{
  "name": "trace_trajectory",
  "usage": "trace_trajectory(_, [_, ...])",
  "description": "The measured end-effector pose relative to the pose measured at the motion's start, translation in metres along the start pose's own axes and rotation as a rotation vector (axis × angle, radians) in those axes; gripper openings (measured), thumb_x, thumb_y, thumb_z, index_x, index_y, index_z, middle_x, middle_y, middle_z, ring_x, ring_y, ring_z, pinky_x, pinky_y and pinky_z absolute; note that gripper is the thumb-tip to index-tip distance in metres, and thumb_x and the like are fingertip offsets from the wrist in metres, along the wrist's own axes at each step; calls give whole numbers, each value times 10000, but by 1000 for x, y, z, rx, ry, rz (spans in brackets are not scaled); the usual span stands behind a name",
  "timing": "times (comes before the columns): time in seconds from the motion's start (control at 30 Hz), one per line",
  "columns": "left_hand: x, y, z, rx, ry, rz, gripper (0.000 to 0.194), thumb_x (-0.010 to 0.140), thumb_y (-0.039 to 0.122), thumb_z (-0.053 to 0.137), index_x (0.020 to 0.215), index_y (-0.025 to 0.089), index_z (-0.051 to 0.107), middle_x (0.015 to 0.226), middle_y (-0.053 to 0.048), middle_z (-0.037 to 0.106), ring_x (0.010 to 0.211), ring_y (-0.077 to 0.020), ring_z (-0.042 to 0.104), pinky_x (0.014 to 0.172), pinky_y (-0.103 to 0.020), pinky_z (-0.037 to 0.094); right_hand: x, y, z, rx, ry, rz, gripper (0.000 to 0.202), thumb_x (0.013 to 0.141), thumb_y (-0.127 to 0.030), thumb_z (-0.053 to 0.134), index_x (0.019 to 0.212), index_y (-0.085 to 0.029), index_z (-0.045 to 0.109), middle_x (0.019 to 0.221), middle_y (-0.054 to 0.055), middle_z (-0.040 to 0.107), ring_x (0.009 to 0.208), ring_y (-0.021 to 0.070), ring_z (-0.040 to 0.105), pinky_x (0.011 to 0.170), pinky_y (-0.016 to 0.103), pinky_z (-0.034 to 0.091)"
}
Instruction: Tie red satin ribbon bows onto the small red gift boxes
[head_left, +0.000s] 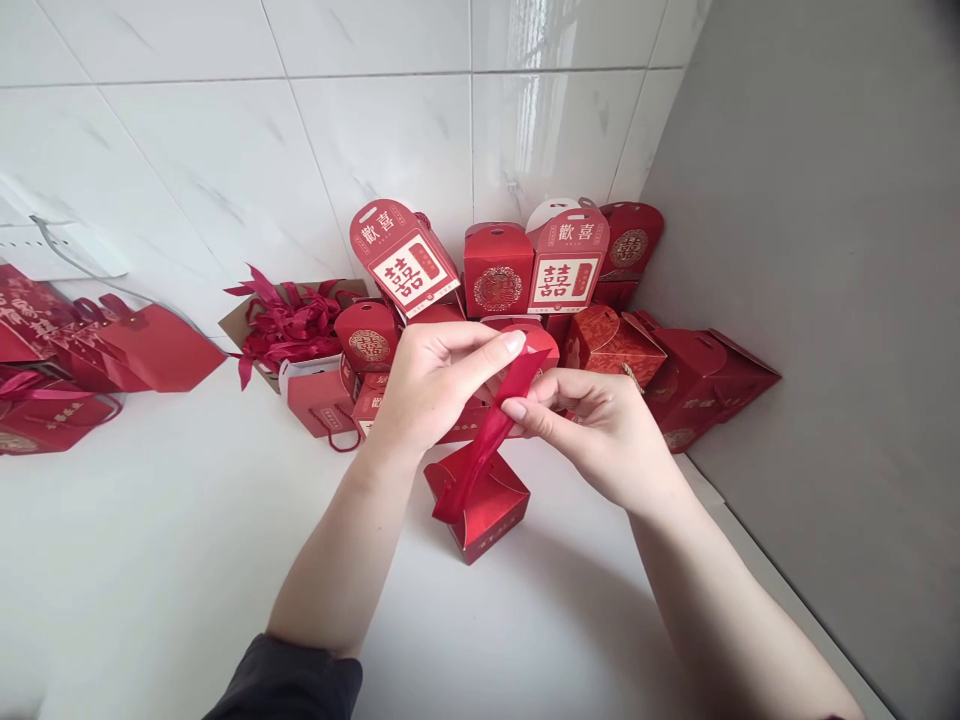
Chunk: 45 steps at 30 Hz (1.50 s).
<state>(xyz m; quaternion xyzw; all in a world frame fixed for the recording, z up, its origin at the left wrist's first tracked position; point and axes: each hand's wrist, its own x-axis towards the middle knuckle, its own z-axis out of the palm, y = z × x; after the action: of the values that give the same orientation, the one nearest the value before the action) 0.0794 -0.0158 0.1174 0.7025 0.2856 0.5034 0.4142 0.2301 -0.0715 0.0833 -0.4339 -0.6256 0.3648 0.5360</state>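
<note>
White marbled tiles [187, 150] rise behind the pale desk [165, 560] where I work. At the far left, folded red boxes [142, 350] sit beside a white power strip [67, 250] with its cable [64, 255]. Next comes an open brown container [234, 320], heaped with dark red ribbons [296, 325]. My left hand [431, 385] has a narrow grip, thumb against fingers at the upper part of a red ribbon [491, 430]. The ribbon slants down to its loose end over a small red box [501, 505], which sits on the desk just below my hands. The box's top flaps are closed, so its folding looks done. No knot or bow shows in the ribbon, so that part looks unfinished; whether it is fastened to anything, I cannot tell. My right hand [607, 430] also has a narrow grip, pinching the ribbon between thumb and fingers. Beyond it, more shaped red boxes [697, 385] crowd together at the foot of a grey wall [810, 250].
</note>
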Motion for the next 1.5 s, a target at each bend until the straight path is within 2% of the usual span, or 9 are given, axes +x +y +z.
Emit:
trace_trajectory(0.17, [0,1,-4,-3,-91,-29,315,852,386,658,642,157,715,572,-4,617,542,-107,555,507,-229,441,1,0,0,22,23,-11,205,792,-338,752,706,-174,663,702,7,688,673,142,635,655,262,538])
trace_trajectory(0.3, [0,3,-9,38,-183,-85,225,801,378,717,720,171,755,664,-21,695,641,-147,639,585,-252,512,2,1,-2,96,40,-14,196,778,-328,765,719,-178,653,692,-4,659,667,135,621,659,264,560])
trace_trajectory(0.53, [1,-2,-7,65,-136,-41,119,793,284,729,777,170,759,746,-24,731,700,-152,672,641,-258,548,3,0,-6,43,-16,-19,167,821,-338,726,806,-194,644,781,-5,652,714,124,589,672,243,504])
trace_trajectory(0.8, [0,-5,4,-24,-50,96,112,773,271,755,741,167,733,731,-13,720,707,-143,668,656,-255,545,1,-3,-1,7,71,-78,225,832,-367,710,730,-182,634,647,-28,588,563,84,504,525,205,427])
trace_trajectory(0.93, [-1,-7,-7,-56,-158,114,142,831,304,701,857,165,708,843,-38,726,793,-154,680,721,-265,551,3,-5,-3,31,86,-139,272,833,-423,695,725,-183,631,672,-9,612,591,109,546,546,231,458])
trace_trajectory(1.1, [-4,-39,-37,82,-552,31,584,685,241,827,1224,219,603,1230,-105,655,1139,-256,620,924,-360,519,17,-21,-8,14,63,-164,282,841,-485,665,754,-221,622,706,-2,629,648,145,589,608,286,499])
trace_trajectory(1.2, [-15,-64,-46,76,-718,8,561,651,246,845,1175,206,646,1262,-119,644,1168,-271,605,1014,-416,467,25,-32,-7,-49,39,-169,340,827,-555,646,729,-232,608,722,3,626,685,161,608,606,300,495])
trace_trajectory(1.3, [-32,-80,-45,74,-734,-59,510,642,265,849,1113,187,669,1198,-117,671,1153,-272,608,1026,-436,456,29,-38,-3,-108,59,-192,393,794,-626,637,723,-242,598,744,12,637,727,181,626,587,304,487])
trace_trajectory(1.5, [-59,-100,-37,184,-579,-133,596,619,317,861,1151,179,630,1066,-90,688,1000,-225,649,972,-408,475,24,-36,6,-103,113,-181,426,751,-670,652,732,-252,570,752,33,681,765,221,664,576,325,494])
